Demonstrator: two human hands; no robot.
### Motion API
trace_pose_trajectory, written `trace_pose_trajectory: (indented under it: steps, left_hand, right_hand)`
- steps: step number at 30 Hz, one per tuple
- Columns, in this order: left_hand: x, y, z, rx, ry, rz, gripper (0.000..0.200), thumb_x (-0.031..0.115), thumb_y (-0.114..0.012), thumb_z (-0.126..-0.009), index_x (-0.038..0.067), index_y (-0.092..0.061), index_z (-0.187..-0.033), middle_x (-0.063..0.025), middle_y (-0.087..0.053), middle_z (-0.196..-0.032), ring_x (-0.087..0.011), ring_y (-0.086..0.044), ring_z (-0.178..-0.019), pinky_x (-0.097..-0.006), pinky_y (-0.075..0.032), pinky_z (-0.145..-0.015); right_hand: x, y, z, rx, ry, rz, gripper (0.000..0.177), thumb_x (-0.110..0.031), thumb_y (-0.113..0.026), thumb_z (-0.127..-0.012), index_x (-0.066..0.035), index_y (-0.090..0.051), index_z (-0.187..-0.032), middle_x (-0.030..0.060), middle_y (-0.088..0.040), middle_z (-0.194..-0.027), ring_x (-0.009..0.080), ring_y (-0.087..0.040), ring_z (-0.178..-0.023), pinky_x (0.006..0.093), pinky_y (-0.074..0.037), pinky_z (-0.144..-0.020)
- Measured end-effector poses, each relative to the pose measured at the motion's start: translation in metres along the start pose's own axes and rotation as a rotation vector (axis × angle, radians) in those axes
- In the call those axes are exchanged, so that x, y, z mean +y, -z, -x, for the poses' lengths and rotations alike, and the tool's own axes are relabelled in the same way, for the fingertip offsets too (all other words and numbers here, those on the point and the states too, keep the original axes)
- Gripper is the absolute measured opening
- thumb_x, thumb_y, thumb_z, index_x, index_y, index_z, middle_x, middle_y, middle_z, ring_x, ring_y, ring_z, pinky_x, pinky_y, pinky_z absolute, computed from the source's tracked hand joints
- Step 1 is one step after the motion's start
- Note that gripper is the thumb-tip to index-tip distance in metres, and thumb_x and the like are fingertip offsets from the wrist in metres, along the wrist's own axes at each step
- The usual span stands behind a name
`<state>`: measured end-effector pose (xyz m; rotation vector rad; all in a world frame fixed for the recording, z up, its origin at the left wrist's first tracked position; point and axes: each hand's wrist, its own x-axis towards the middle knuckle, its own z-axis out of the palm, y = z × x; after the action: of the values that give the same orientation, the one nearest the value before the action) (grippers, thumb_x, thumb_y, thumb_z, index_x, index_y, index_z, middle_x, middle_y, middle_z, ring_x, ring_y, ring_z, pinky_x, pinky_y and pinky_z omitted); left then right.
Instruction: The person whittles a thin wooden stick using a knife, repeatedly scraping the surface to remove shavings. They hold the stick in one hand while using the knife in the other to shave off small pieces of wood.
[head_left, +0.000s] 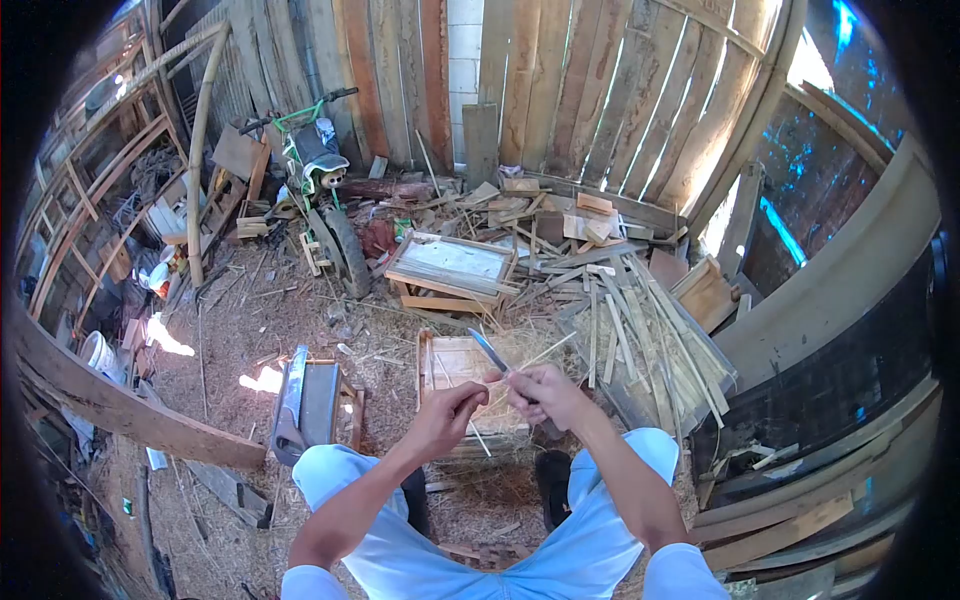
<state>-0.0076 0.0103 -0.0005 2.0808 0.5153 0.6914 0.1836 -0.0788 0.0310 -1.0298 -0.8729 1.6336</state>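
A knife is gripped in my right hand, its blade pointing up and to the left. My left hand is closed in a pinch beside it, with a thin pale strip at its fingers; the exact grip is partly hidden. Another thin strip slants up to the right from behind the knife hand. Below both hands, between my knees, stands a low wooden box with straw-like shavings in and around it.
Ahead sits a wooden crate with a pale top. Long thin slats lie in a pile at right. A low dark-topped stool stands by my left knee. A small motorbike and scrap wood are near the plank wall.
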Motion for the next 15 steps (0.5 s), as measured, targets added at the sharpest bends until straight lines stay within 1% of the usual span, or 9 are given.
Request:
trace_pose_trajectory:
  steps: [1, 3, 4, 5, 6, 7, 9, 11, 15]
  left_hand:
    - [0.001, 0.002, 0.001, -0.005, 0.004, -0.005, 0.011, 0.012, -0.052, -0.091, 0.003, -0.059, -0.092, -0.0099, -0.049, -0.059, -0.0147, -0.041, -0.048, -0.0296, -0.035, -0.047]
    - [0.008, 0.003, 0.000, 0.016, 0.036, 0.020, 0.011, 0.011, -0.052, -0.091, 0.003, -0.060, -0.092, -0.0099, -0.052, -0.062, -0.0147, -0.044, -0.049, -0.0295, -0.037, -0.049]
    - [0.013, 0.004, -0.002, 0.021, 0.034, 0.020, 0.011, 0.011, -0.052, -0.091, 0.003, -0.060, -0.092, -0.0099, -0.052, -0.062, -0.0147, -0.044, -0.049, -0.0295, -0.037, -0.049]
    - [0.020, 0.005, -0.004, -0.012, 0.072, 0.021, 0.012, 0.012, -0.052, -0.091, 0.003, -0.059, -0.093, -0.0093, -0.055, -0.065, -0.0148, -0.048, -0.053, -0.0296, -0.039, -0.052]
    - [0.023, 0.006, -0.005, -0.044, 0.111, 0.022, 0.012, 0.012, -0.052, -0.091, 0.002, -0.059, -0.093, -0.0087, -0.057, -0.069, -0.0149, -0.051, -0.057, -0.0297, -0.042, -0.056]
    - [0.023, 0.007, -0.003, -0.040, 0.110, 0.024, 0.012, 0.012, -0.052, -0.091, 0.002, -0.059, -0.093, -0.0087, -0.057, -0.069, -0.0149, -0.051, -0.057, -0.0297, -0.042, -0.056]
    - [0.021, 0.009, 0.000, -0.078, 0.151, -0.007, 0.013, 0.012, -0.052, -0.091, 0.002, -0.059, -0.094, -0.0079, -0.058, -0.071, -0.0156, -0.049, -0.057, -0.0293, -0.042, -0.055]
    - [0.015, 0.007, 0.000, -0.076, 0.114, -0.003, 0.013, 0.011, -0.052, -0.091, 0.002, -0.059, -0.094, -0.0082, -0.058, -0.071, -0.0157, -0.049, -0.056, -0.0292, -0.041, -0.055]
    - [0.007, 0.002, -0.002, -0.054, 0.041, 0.004, 0.014, 0.012, -0.052, -0.091, 0.001, -0.059, -0.094, -0.0091, -0.059, -0.072, -0.0154, -0.049, -0.056, -0.0290, -0.042, -0.055]
  right_hand:
    - [-0.001, 0.005, -0.001, -0.002, 0.001, -0.008, 0.042, -0.032, -0.050, -0.094, 0.000, -0.053, -0.122, -0.0050, -0.043, -0.063, 0.0011, -0.033, -0.048, 0.0163, -0.026, -0.039]
    - [-0.011, 0.018, 0.002, 0.073, 0.002, 0.010, 0.040, -0.031, -0.050, -0.094, 0.000, -0.055, -0.118, -0.0048, -0.043, -0.063, 0.0013, -0.033, -0.047, 0.0165, -0.025, -0.038]
    - [-0.009, 0.022, 0.001, 0.084, 0.019, -0.021, 0.036, -0.030, -0.051, -0.094, 0.000, -0.059, -0.111, -0.0047, -0.043, -0.063, 0.0013, -0.033, -0.046, 0.0163, -0.025, -0.038]
    - [-0.012, 0.024, 0.002, 0.079, 0.016, -0.013, 0.036, -0.030, -0.051, -0.094, 0.000, -0.059, -0.111, -0.0047, -0.043, -0.063, 0.0013, -0.033, -0.046, 0.0163, -0.025, -0.038]
    - [-0.016, 0.026, 0.004, 0.122, 0.044, -0.016, 0.034, -0.029, -0.051, -0.094, 0.001, -0.059, -0.108, -0.0046, -0.044, -0.063, 0.0013, -0.033, -0.046, 0.0160, -0.025, -0.038]
    - [-0.019, 0.028, 0.007, 0.169, 0.072, -0.024, 0.032, -0.028, -0.052, -0.094, 0.001, -0.059, -0.106, -0.0045, -0.044, -0.064, 0.0012, -0.034, -0.045, 0.0157, -0.025, -0.037]
    - [-0.028, 0.045, 0.015, 0.190, 0.098, -0.038, 0.031, -0.027, -0.052, -0.094, 0.001, -0.058, -0.104, -0.0044, -0.044, -0.064, 0.0013, -0.034, -0.045, 0.0157, -0.025, -0.038]
    - [-0.029, 0.052, 0.015, 0.204, 0.126, -0.054, 0.030, -0.027, -0.052, -0.094, 0.001, -0.058, -0.103, -0.0043, -0.044, -0.063, 0.0013, -0.035, -0.045, 0.0157, -0.025, -0.038]
    - [-0.026, 0.056, 0.016, 0.269, 0.113, -0.037, 0.030, -0.026, -0.052, -0.094, 0.001, -0.056, -0.107, -0.0038, -0.043, -0.063, 0.0014, -0.035, -0.046, 0.0158, -0.025, -0.038]
